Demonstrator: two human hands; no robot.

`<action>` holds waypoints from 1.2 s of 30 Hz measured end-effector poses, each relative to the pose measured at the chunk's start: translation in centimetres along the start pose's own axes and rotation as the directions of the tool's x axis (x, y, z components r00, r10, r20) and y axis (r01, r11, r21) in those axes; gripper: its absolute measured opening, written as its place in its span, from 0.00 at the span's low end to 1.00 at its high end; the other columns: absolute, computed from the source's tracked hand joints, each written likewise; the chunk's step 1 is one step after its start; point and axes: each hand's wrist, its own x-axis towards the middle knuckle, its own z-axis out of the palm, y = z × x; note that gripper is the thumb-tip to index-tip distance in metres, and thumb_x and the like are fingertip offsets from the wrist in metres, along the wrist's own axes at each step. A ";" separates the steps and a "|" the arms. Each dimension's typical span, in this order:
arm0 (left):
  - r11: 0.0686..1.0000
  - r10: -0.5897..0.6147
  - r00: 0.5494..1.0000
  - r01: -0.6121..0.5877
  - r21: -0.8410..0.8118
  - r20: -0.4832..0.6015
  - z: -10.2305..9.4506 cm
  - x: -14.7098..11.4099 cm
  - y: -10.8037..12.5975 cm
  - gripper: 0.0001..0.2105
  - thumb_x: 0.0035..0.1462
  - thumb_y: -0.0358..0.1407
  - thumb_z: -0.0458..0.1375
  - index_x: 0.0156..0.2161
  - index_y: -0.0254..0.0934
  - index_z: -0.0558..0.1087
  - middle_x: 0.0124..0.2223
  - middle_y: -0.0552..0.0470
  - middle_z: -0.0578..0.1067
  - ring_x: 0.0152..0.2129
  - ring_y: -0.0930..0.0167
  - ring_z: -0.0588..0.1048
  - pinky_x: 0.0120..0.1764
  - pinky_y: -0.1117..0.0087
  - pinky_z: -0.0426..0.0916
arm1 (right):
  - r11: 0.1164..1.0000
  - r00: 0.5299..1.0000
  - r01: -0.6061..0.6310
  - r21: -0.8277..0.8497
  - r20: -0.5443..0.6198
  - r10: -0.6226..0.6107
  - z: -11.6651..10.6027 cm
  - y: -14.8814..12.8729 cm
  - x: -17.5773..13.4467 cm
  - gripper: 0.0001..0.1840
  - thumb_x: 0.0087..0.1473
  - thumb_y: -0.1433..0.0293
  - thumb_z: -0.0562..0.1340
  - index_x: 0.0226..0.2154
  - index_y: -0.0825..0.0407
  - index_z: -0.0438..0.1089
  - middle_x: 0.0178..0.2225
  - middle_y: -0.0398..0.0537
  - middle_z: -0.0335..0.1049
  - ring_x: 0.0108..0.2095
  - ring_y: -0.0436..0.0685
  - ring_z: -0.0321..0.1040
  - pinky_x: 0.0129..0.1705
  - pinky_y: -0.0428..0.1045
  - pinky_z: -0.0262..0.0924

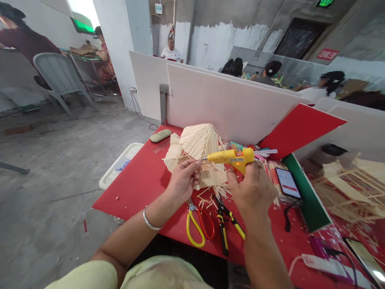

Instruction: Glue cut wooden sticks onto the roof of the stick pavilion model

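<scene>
There are two hands (183,180), one glue gun (230,156), one pair of scissors (192,207), apparently two phones (288,184).

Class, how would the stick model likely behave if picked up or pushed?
The stick model is probably light for its size, being built from thin sticks. It may be fragile, with narrow pieces meeting at edges. It seems unlikely to roll, given its flat panels.

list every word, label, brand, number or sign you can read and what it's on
None reads with certainty.
Glue gun: label too small.
Red sign: characters too blurred.
Green sign: cut off, blurred.
Upper phone: screen text too small.
Lower phone: glare, unreadable.
Packet: print too small.
</scene>
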 end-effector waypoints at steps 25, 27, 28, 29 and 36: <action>1.000 0.012 1.000 -0.012 -0.010 -0.010 -0.2 0.2 -0.3 0.19 0.39 0.34 0.74 0.32 0.35 0.68 0.25 0.58 0.71 0.15 0.82 0.64 0.16 0.80 0.52 | 1.000 0.999 -0.023 0.010 0.031 0.023 -0.2 -0.1 -0.2 0.11 0.57 0.63 0.61 0.39 0.54 0.66 0.36 0.52 0.74 0.29 0.54 0.65 0.26 0.49 0.46; 1.000 0.002 1.000 -0.003 -0.015 -0.019 -0.1 0.1 -0.1 0.19 0.38 0.33 0.74 0.32 0.35 0.68 0.24 0.59 0.70 0.15 0.82 0.63 0.16 0.80 0.51 | 1.000 0.999 -0.029 0.012 0.037 0.028 -0.2 -0.1 -0.2 0.11 0.57 0.64 0.60 0.39 0.54 0.66 0.35 0.52 0.74 0.29 0.54 0.65 0.26 0.49 0.46; 1.000 -0.006 1.000 0.005 -0.022 -0.021 0.0 0.0 0.0 0.20 0.38 0.32 0.74 0.32 0.36 0.67 0.24 0.60 0.70 0.15 0.82 0.63 0.16 0.80 0.51 | 0.999 0.999 -0.032 0.012 0.043 0.031 -0.2 -0.1 -0.2 0.11 0.57 0.64 0.60 0.39 0.53 0.66 0.35 0.52 0.74 0.28 0.54 0.64 0.27 0.49 0.46; 0.999 -0.018 1.000 0.018 -0.031 -0.019 0.0 0.0 0.2 0.20 0.37 0.31 0.73 0.32 0.36 0.66 0.24 0.60 0.69 0.15 0.83 0.63 0.16 0.80 0.50 | 0.999 0.998 -0.032 0.014 0.048 0.032 -0.2 -0.1 -0.2 0.11 0.57 0.63 0.60 0.39 0.53 0.66 0.35 0.51 0.73 0.28 0.54 0.64 0.27 0.49 0.46; 0.990 -0.122 0.992 0.124 -0.070 0.035 0.0 -0.1 1.4 0.20 0.35 0.24 0.69 0.32 0.37 0.64 0.28 0.60 0.70 0.16 0.83 0.63 0.17 0.80 0.49 | 0.999 0.999 -0.019 0.029 0.028 0.018 0.1 0.0 -0.4 0.13 0.56 0.63 0.60 0.41 0.54 0.67 0.35 0.52 0.73 0.29 0.55 0.65 0.26 0.48 0.45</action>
